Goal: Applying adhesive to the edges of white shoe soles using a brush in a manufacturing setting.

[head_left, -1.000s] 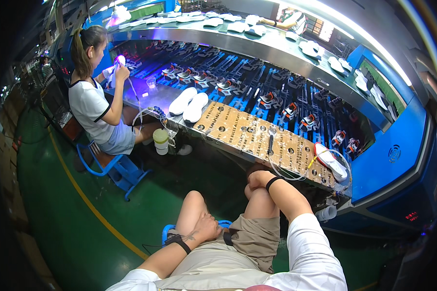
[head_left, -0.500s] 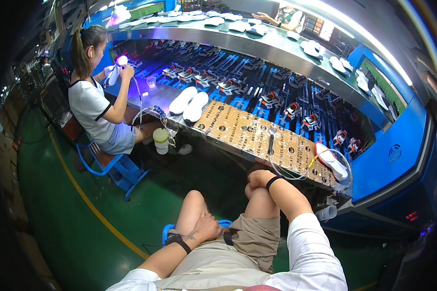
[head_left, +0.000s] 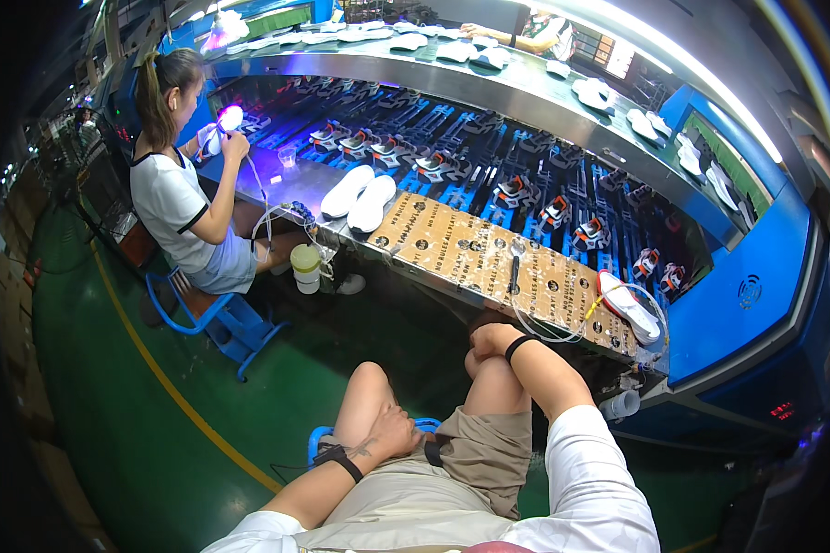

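My left hand [head_left: 395,433] lies on my left thigh, its fingers resting on the bare skin and nothing in them. Over my right knee drapes my right hand [head_left: 494,341], just below the bench edge; its fingers are mostly hidden. Closest to it on the bench is a dark-handled tool [head_left: 515,269], perhaps a brush or spoon, lying on a cardboard cover [head_left: 470,249]. A white shoe sole with a red edge [head_left: 629,304] lies at the cover's right end, beside a thin clear hose [head_left: 549,334]. Two white soles [head_left: 360,197] sit at its left end.
Behind the bench runs a rack of orange-and-grey clamps [head_left: 512,192]. Above it, a conveyor [head_left: 535,78] carries several white shoe parts. A seated co-worker [head_left: 180,175] at left handles a lit white shoe part. Nearby are a blue chair [head_left: 214,318] and a pale bottle [head_left: 306,267].
My hands have stayed put. The person behind the conveyor has reached left and down to the shoe parts. The seated co-worker's hands have shifted slightly, and the part they hold has turned.
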